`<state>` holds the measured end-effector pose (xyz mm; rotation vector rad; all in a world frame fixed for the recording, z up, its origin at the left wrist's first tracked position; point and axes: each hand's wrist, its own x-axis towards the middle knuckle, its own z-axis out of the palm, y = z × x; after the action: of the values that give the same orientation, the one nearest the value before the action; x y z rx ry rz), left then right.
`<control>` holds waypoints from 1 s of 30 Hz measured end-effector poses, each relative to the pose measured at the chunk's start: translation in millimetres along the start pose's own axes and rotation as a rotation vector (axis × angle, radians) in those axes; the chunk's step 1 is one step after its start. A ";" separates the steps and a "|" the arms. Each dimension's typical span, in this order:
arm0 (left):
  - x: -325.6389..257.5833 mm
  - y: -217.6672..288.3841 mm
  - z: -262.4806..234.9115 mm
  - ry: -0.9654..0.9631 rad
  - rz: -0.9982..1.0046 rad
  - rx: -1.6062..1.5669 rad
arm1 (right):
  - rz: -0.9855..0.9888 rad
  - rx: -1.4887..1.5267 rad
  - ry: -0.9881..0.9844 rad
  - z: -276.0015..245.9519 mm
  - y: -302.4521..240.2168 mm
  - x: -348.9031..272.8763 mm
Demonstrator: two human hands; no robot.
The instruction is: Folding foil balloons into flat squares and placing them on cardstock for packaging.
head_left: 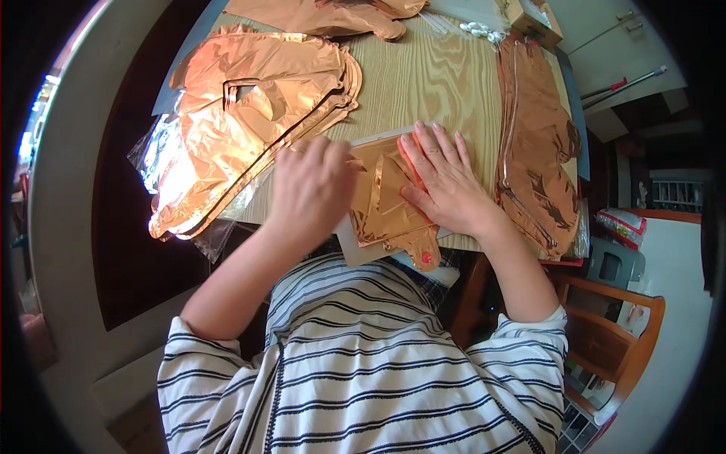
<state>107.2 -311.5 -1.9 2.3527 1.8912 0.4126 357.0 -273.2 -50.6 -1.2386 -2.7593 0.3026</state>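
Head view. Folded rose-gold foil balloon (382,198), qty 1, frame centre on grey card (355,253); long axis approx vertical, valve tab toward lower edge. Left hand (311,185): fingers curled, pressing balloon's left edge. Right hand (446,178): flat, fingers spread, on right edge. Foil stacks: upper left (249,121), right (537,144), top centre (325,15). Wooden table (431,76).

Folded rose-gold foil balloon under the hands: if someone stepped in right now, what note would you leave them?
Left hand: palm down, pressing the left part of the folded rose-gold foil balloon, gripping nothing.
Right hand: flat, fingers spread, pressing its right edge.
The balloon lies on a pale flat card at the near edge of the wooden table.
Done: the piece looks folded and flattened.
Left: a stack of flat foil balloons to the left and another to the right remain unfolded.
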 end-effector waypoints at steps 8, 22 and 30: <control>-30.8 -2.6 45.3 -0.003 0.276 -0.071 | -0.011 -0.012 0.027 0.7 0.1 -0.8; -34.3 -8.0 46.8 -0.013 0.281 -0.055 | 0.061 0.050 0.013 -2.3 2.2 -6.5; -36.4 -8.4 52.9 -0.001 0.268 -0.032 | 0.101 0.545 0.244 -52.8 3.3 -8.5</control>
<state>106.3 -339.9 -60.1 2.5909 1.5586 0.4584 374.2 -270.1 0.1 -1.1682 -2.1985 0.7894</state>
